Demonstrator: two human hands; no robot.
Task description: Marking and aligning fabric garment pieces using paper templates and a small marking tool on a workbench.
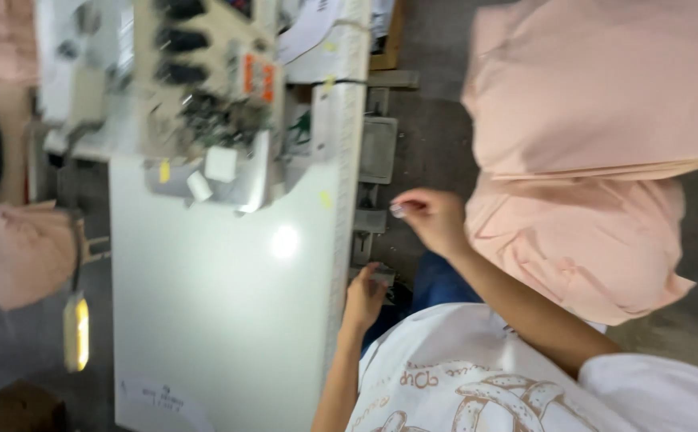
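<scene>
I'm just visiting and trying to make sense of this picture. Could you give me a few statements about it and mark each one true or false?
1. The stacked fabric is pale pink. True.
2. The right hand rests flat on the white table. False: it is raised off the table's edge, towards the pink fabric.
3. The left hand is at the table's edge. True.
4. The sewing machine sits at the table's near end. False: it is at the far end.
5. The person wears a black shirt. False: the shirt is white with a print.

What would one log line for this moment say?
left hand: at edge of white sewing table | right hand: raised, beside pink fabric pile | sewing machine: at table's far end | picture blurred
</scene>
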